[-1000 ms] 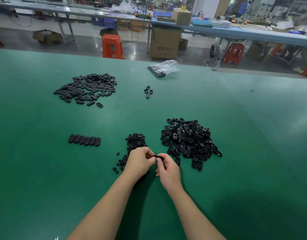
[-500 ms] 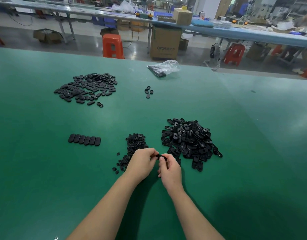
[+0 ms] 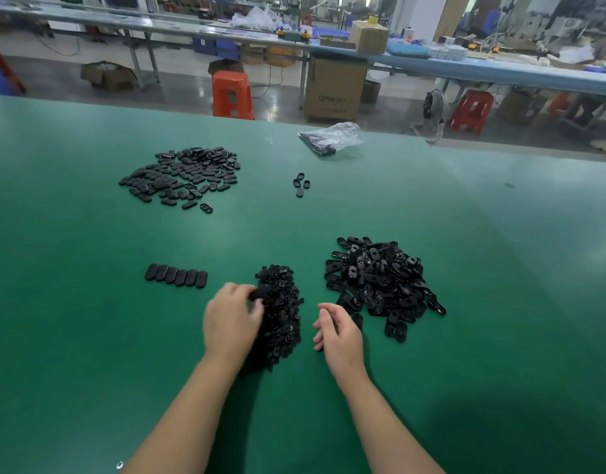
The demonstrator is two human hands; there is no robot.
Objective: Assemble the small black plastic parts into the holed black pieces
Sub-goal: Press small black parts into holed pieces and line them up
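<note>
My left hand (image 3: 230, 318) pinches a finished piece (image 3: 259, 293); right hand (image 3: 339, 331) loose, empty. Set it flush against the row (image 3: 176, 276) just left.

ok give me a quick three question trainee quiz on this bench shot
1. True or false: the left hand holds a black piece.
2. Which lies nearest the right hand? A) plastic bag B) pile of holed pieces C) far pile
3. Fill in: the neat row of pieces lies to the ____ of the small-parts pile.

Key: 1 true; 2 B; 3 left
</note>
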